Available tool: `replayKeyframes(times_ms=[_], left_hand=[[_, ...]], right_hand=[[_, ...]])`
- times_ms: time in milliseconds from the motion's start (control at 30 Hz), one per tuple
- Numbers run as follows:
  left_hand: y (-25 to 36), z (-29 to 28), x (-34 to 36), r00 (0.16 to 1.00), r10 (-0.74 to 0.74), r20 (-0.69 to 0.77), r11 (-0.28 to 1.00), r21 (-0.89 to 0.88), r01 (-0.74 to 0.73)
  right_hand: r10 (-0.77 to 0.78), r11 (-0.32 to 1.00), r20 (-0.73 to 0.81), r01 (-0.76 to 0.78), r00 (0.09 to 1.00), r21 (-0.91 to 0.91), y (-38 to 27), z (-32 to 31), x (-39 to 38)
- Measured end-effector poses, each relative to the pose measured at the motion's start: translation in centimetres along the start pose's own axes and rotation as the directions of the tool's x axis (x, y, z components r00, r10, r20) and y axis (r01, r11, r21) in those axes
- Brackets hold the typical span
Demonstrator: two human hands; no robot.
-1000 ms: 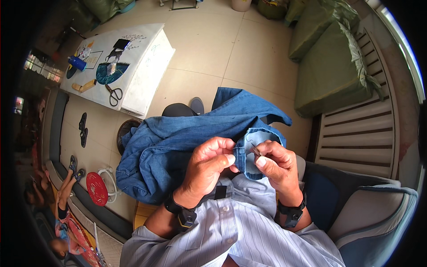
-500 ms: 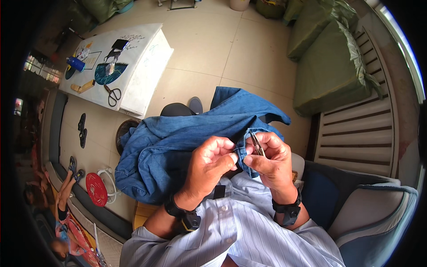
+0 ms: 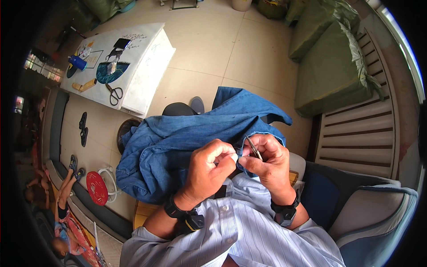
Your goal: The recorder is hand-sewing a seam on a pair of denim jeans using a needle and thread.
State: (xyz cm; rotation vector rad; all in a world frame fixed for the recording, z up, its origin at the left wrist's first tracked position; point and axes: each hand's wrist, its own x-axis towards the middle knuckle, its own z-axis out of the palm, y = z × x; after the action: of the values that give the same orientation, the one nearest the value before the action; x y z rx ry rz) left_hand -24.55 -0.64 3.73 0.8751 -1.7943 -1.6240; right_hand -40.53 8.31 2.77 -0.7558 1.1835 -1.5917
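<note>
A blue denim garment (image 3: pixel 169 138) lies bunched across my lap, its stitched edge raised between my hands. My right hand (image 3: pixel 271 164) is closed round small metal thread snips (image 3: pixel 253 147), their pointed blades tilted up and left. The same hand's thumb and fingers also pinch the denim edge. Just left of that edge, my left hand (image 3: pixel 209 167) is closed in a pinch, thumb against forefinger. Whatever lies between those fingertips is too small to make out. Dark straps with small devices sit on both wrists.
A white table (image 3: pixel 147 71) at the far left bears black-handled scissors (image 3: pixel 115 95) and a blue bottle (image 3: pixel 77 62). Green wrapped bundles (image 3: pixel 333 75) rest by a slatted rack (image 3: pixel 356 140) on the right. A red stool (image 3: pixel 96 188) and a person (image 3: pixel 66 227) are at left.
My left fingertips have come off the denim edge and drawn into a tighter pinch. My right hand, with snips and denim, has shifted slightly left and tilted.
</note>
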Motion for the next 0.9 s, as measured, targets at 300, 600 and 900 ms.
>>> replayKeyframes(times_ms=[300,600,900], left_hand=[[-0.1,-0.8,0.3,0.972,-0.178,0.152,0.934,-0.284,0.215],[-0.7,-0.3,0.3,0.968,-0.125,0.218,0.871,-0.444,0.212],[-0.5,-0.4,0.7,0.950,-0.227,0.214,0.895,-0.340,0.290]], right_hand=[[0.109,0.979,0.006,-0.108,0.994,0.173,0.5,-0.6,0.3],[0.263,0.849,0.119,-0.288,0.957,0.442,0.5,-1.6,0.8],[0.060,0.998,-0.068,-0.061,0.996,-0.017,-0.9,-1.7,0.4]])
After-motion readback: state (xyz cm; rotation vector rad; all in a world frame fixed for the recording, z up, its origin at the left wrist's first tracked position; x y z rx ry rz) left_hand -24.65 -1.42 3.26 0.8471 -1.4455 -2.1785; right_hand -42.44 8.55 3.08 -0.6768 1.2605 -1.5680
